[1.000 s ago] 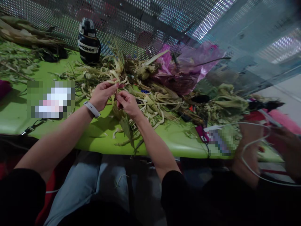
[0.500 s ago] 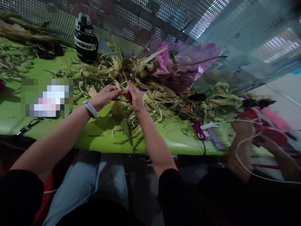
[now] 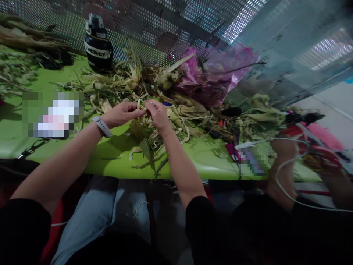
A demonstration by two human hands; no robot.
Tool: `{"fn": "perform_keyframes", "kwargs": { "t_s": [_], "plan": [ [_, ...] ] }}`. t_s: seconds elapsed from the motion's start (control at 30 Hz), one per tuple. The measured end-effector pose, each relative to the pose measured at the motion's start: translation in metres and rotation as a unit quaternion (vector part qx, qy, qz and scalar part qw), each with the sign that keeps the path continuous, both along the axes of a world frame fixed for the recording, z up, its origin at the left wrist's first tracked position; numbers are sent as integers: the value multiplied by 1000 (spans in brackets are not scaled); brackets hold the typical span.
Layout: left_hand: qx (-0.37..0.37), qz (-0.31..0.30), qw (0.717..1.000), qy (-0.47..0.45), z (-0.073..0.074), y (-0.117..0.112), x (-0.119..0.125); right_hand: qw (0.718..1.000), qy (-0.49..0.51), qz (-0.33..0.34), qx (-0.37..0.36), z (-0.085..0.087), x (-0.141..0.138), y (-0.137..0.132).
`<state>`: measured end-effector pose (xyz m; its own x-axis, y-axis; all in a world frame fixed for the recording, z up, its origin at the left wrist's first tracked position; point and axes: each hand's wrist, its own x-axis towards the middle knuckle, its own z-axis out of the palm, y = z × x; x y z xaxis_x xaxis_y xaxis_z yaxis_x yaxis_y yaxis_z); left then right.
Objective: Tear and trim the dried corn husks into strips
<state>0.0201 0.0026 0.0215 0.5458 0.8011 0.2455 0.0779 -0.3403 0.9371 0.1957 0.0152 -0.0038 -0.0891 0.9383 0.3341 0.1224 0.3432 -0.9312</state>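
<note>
My left hand (image 3: 124, 113), with a pale watch band at the wrist, pinches a thin pale strip of corn husk (image 3: 139, 104) between thumb and fingers. Close against it, my right hand (image 3: 157, 115) has its fingertips bent together at the same strip. Its far fingers are hidden, so how much of the strip it grips is hard to see. Below the hands, a broad dry husk leaf (image 3: 146, 151) lies towards the table's front edge. Around and beyond them spreads a heap of dry corn husks (image 3: 190, 114).
The green table (image 3: 110, 167) runs across the view before a perforated metal screen. A black bottle (image 3: 98, 48) stands behind the husks, with a pink plastic bag (image 3: 217, 79) to its right. A blurred-out phone-like item (image 3: 55, 117) lies left. A co-worker's arm (image 3: 284, 165) and white cable (image 3: 280, 176) are right.
My hands have come closer together, and my right fingers have bent in to the husk strip. At the right, the co-worker's far hand has shifted beside something red.
</note>
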Motion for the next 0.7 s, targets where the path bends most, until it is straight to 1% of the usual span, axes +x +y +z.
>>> {"fn": "perform_keyframes", "kwargs": {
  "t_s": [0.07, 0.13, 0.23, 0.3, 0.37, 0.5, 0.6, 0.7],
  "plan": [
    [6, -8, 1000, 12, 0, 0, 0, 999, -6, 33, 20, 4, 1, -3],
    [2, -3, 1000, 15, 1, 0, 0, 998, -6, 52, 36, 8, 0, -6],
    [-21, 11, 1000, 3, 1, -1, 0, 997, 5, 52, 52, 10, -3, -9],
    [-55, 14, 998, -13, -1, 0, -1, 998, 24, 45, 48, 9, -3, -9],
    [-105, 13, 994, -41, -5, 2, -1, 998, 42, 36, 40, 7, -3, -8],
    [-214, -5, 973, -89, -12, 6, 0, 997, 63, 19, 27, 3, -3, -3],
    [-241, -16, 963, -115, -13, 4, 2, 997, 72, 4, 26, 0, -4, 1],
    [-263, -14, 953, -147, -10, 1, 4, 997, 67, -6, 49, -1, -4, 3]
  ]
}}
